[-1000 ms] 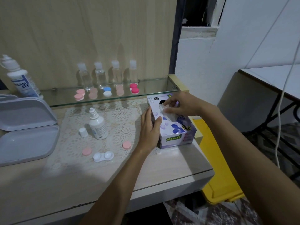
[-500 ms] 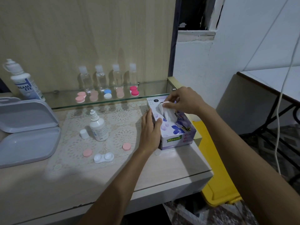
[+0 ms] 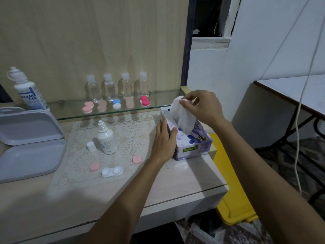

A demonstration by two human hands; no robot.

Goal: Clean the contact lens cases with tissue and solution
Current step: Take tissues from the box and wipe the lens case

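A purple flowered tissue box point(image 3: 195, 144) stands at the right end of the table. My left hand point(image 3: 164, 140) grips its left side, thumb on top. My right hand point(image 3: 202, 106) pinches a white tissue point(image 3: 182, 115) that rises partly out of the box's slot. An open white lens case point(image 3: 112, 171) lies on the lace mat, with two pink caps point(image 3: 95, 166) point(image 3: 136, 159) beside it. A small uncapped solution bottle point(image 3: 106, 139) stands on the mat, its white cap point(image 3: 91, 146) to its left.
A glass shelf point(image 3: 158, 103) at the back carries several lens cases and several clear bottles. A large solution bottle point(image 3: 26, 90) stands at the far left above an open grey box point(image 3: 29, 143). A yellow bin point(image 3: 230, 196) sits right of the table edge.
My right hand has risen from the box's slot, drawing the tissue up and out. My left hand has stayed on the box.
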